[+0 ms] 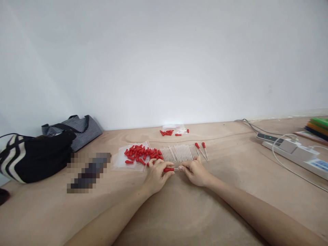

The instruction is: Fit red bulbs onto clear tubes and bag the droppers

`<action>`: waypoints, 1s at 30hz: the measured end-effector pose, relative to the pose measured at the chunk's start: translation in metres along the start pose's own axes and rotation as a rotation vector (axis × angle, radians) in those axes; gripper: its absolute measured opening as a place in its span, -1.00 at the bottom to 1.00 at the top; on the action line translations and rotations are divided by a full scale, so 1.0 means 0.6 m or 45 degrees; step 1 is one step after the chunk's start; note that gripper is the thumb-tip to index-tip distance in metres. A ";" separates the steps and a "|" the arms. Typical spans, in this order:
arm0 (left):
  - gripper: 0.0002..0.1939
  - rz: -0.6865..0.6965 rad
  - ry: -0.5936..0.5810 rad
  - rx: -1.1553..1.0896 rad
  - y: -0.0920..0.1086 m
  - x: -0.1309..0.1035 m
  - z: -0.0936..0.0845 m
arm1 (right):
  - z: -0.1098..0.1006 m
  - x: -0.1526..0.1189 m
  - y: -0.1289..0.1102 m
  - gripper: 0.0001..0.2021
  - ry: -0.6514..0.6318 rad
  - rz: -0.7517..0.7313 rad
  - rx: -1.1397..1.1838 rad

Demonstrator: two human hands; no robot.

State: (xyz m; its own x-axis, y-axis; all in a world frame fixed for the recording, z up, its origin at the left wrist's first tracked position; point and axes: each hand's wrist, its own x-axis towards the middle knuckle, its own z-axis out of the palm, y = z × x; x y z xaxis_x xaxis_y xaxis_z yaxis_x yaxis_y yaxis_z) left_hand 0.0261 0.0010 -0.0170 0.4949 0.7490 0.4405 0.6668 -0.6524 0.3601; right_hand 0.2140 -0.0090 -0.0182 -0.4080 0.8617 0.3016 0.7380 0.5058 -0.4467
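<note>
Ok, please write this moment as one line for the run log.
left hand: holds red bulb | right hand: holds clear tube, end at bulb | nearby: red bulb pile, clear tube row, two bulb-topped tubes

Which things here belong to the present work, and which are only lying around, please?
Part of the work, apparently:
red dropper bulb, in left hand
dropper tube, in right hand
loose dropper bulbs
plastic bag
row of dropper tubes
two bulb-topped droppers

Lying about, apparently:
striped bag
black bag
power strip
multicoloured stack
dark pixelated object
</note>
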 end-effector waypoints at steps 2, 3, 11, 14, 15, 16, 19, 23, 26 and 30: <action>-0.89 -0.011 0.017 -0.026 0.002 0.000 0.000 | -0.001 -0.001 -0.002 -0.67 0.023 -0.009 -0.015; -0.89 -0.012 0.025 -0.042 0.004 -0.001 0.000 | -0.001 -0.002 -0.003 -0.67 0.034 -0.005 -0.012; -0.91 -0.029 0.067 -0.105 0.012 -0.003 0.005 | 0.011 0.000 -0.012 -0.67 0.024 0.098 0.160; -0.91 -0.042 0.043 -0.093 0.008 -0.001 0.004 | 0.009 0.002 -0.005 -0.65 -0.023 0.076 0.172; -0.90 -0.053 0.033 -0.082 0.006 -0.001 0.003 | 0.007 0.002 -0.002 -0.65 -0.044 0.049 0.159; -0.90 -0.067 0.027 -0.070 0.003 -0.001 0.002 | 0.005 0.002 0.001 -0.68 -0.059 0.009 0.145; -0.87 -0.121 0.029 -0.035 -0.004 -0.001 -0.001 | -0.006 -0.003 0.011 -0.77 -0.028 -0.151 0.063; -0.81 -0.140 0.020 -0.018 -0.011 -0.002 -0.006 | -0.019 -0.008 0.026 -0.81 0.142 -0.266 -0.195; -0.55 -0.206 0.113 0.028 -0.020 0.000 -0.010 | -0.027 -0.005 0.051 -0.79 0.390 -0.048 -0.293; -0.65 -0.382 0.233 0.150 -0.034 0.005 -0.018 | -0.037 0.004 0.093 -0.73 0.636 0.500 -0.311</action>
State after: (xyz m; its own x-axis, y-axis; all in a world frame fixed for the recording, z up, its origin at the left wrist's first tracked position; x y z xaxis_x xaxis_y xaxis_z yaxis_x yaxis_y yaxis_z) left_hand 0.0078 0.0154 -0.0143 0.1673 0.8649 0.4732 0.8318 -0.3815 0.4032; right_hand 0.2660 0.0204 -0.0238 0.1685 0.8280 0.5348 0.9047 0.0854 -0.4174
